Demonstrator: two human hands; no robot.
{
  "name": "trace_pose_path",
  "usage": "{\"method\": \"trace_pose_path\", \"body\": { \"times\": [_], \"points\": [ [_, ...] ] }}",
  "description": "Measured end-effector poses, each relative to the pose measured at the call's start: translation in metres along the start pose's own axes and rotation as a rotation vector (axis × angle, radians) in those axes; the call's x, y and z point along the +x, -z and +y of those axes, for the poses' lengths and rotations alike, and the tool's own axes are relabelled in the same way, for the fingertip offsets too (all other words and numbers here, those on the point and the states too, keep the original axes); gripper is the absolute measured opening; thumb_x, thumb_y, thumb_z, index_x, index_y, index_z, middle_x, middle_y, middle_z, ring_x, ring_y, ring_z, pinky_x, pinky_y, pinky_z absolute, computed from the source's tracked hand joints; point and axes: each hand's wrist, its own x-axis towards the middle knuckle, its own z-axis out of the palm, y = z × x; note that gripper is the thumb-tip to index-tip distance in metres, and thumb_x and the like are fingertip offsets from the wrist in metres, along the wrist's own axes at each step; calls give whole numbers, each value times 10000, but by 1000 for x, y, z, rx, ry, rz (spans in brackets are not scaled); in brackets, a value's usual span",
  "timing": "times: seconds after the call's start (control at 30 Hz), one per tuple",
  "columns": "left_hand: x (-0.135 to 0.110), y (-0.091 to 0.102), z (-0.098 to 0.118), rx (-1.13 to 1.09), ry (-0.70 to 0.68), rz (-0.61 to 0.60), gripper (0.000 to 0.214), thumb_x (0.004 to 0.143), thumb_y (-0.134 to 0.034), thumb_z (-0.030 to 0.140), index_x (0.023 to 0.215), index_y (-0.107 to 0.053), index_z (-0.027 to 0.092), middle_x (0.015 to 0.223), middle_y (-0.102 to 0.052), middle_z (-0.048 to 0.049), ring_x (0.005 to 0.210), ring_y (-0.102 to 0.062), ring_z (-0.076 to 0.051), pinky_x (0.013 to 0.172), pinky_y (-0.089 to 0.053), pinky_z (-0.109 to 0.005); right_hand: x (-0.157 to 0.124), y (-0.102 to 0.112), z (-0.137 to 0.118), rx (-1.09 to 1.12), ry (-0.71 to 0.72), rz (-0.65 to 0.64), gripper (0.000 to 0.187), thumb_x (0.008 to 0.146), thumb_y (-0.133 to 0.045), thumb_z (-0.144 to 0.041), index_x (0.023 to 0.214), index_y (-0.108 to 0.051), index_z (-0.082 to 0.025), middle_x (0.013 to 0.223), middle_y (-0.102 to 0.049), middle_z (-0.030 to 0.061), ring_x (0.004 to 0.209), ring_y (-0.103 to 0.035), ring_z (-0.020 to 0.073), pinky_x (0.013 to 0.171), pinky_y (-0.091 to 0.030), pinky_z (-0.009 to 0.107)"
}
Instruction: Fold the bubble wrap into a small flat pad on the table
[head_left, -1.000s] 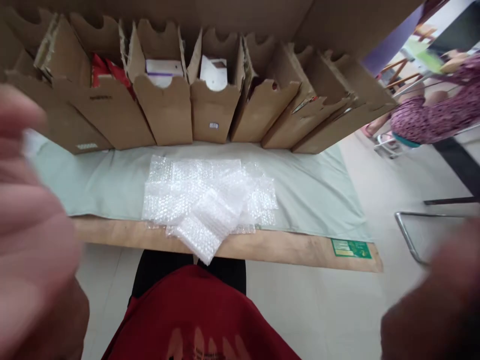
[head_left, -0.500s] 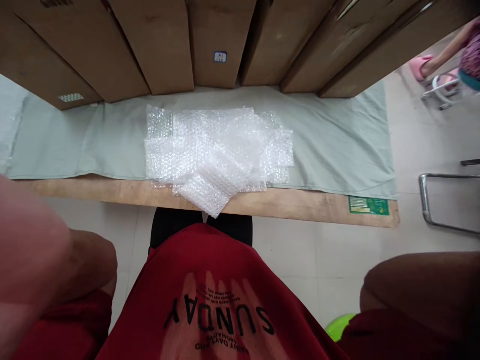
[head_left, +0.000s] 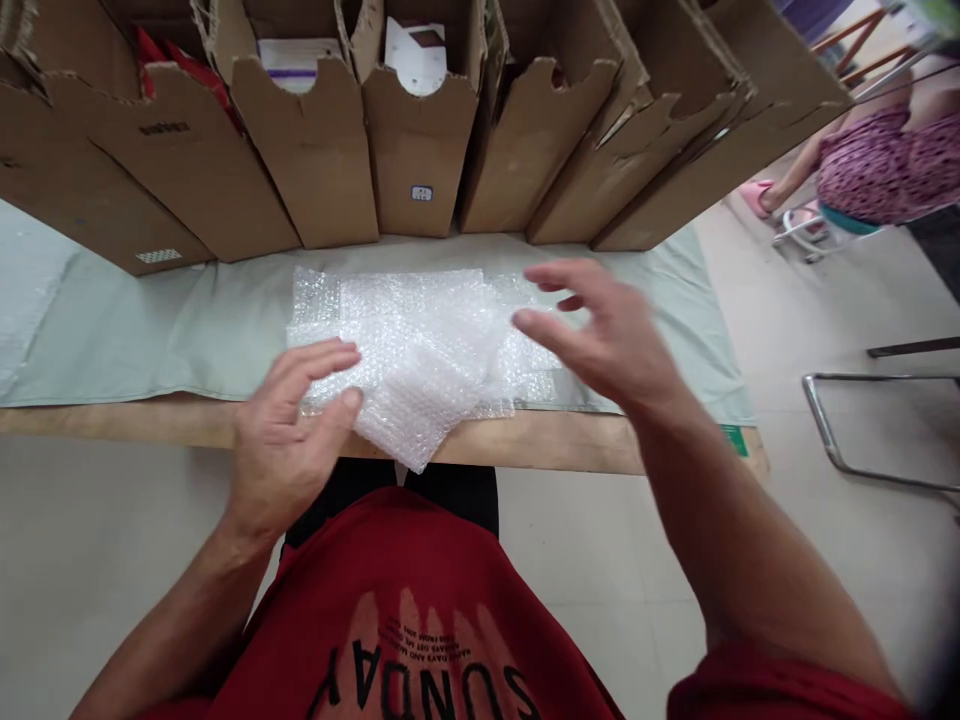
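Observation:
Several pieces of clear bubble wrap (head_left: 420,350) lie overlapping on a pale green cloth, with one corner hanging past the table's front edge. My left hand (head_left: 289,425) hovers at the pile's left end, thumb and fingers apart, holding nothing. Over the right end, my right hand (head_left: 596,330) is curved with its thumb away from the fingers, and nothing shows in it. It is slightly blurred. Whether either hand touches the wrap I cannot tell.
Tall cardboard boxes (head_left: 420,150) line the back of the cloth (head_left: 637,290), some with items inside. The wooden table edge (head_left: 562,445) runs along the front. At the right are a seated person (head_left: 862,165) and a metal frame (head_left: 821,420).
Both my hands have come in from the sides to the bubble wrap. The view has tilted up, showing the open tops of the boxes. The wrap lies as before.

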Motion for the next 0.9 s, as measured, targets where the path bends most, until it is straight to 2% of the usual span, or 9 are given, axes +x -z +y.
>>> {"method": "trace_pose_path", "body": {
  "times": [0.07,0.17,0.33,0.4,0.53,0.6,0.67,0.77,0.9],
  "points": [
    [-1,-10,-6,-16,-31,-61,184,945,-649,248,1108,-727,214,1212,-725,-60,1214,-661,-228,1119,-503,-442,9,-20,8,-8,-12,14,301,827,-791,-457,1037,-724,-252,1239,-708,89,1207,-633,341,1069,-477,582],
    [5,-12,-9,57,-34,-90,208,950,-630,278,1129,-720,221,1227,-723,-58,1215,-658,-231,1114,-502,-438,18,-35,6,104,50,58,147,879,-720,-368,808,-675,-248,1159,-731,56,1158,-662,299,1077,-466,565],
    [25,-2,-1,40,-32,-65,603,867,-745,392,1429,-555,283,1446,-621,-59,1342,-576,-274,1157,-455,-478,0,-7,-36,400,228,164,139,933,-702,-385,850,-664,-281,991,-743,-1,1043,-694,218,992,-549,448],
    [32,-4,7,-26,-62,-111,681,840,-778,402,1461,-517,300,1391,-657,-48,1321,-589,-266,1154,-449,-471,-11,7,-50,406,254,232,157,923,-733,-403,841,-666,-287,893,-727,-11,1022,-700,219,981,-563,441],
    [33,-14,22,-96,-59,-369,248,881,-731,358,1111,-710,270,939,-741,8,989,-699,-198,986,-528,-381,-22,22,-63,396,247,451,124,924,-759,-361,870,-680,-281,806,-687,-29,776,-692,173,742,-601,361],
    [29,-18,22,-97,-24,-501,112,890,-701,350,948,-721,256,878,-722,11,884,-687,-180,866,-542,-346,-23,27,-66,437,283,568,87,917,-774,-280,877,-697,-270,767,-681,-37,625,-630,136,588,-547,314],
    [23,-19,17,-76,23,-558,111,891,-681,357,899,-713,251,912,-717,0,876,-674,-183,812,-539,-337,-24,33,-69,477,325,669,74,908,-784,-245,888,-718,-272,767,-694,-35,575,-603,128,521,-506,306],
    [19,-15,9,-59,54,-459,170,890,-677,391,980,-716,253,1048,-708,-32,984,-666,-213,874,-552,-370,-25,45,-73,480,356,738,39,916,-777,-300,920,-738,-304,815,-715,-32,597,-627,148,562,-544,334],
    [37,-12,16,-132,-31,-279,424,869,-705,404,1269,-646,278,1356,-644,-72,1244,-612,-276,1050,-516,-468,-28,59,-80,409,295,585,59,902,-777,-371,924,-724,-355,808,-704,-32,607,-653,194,626,-595,403]
  ]
}}
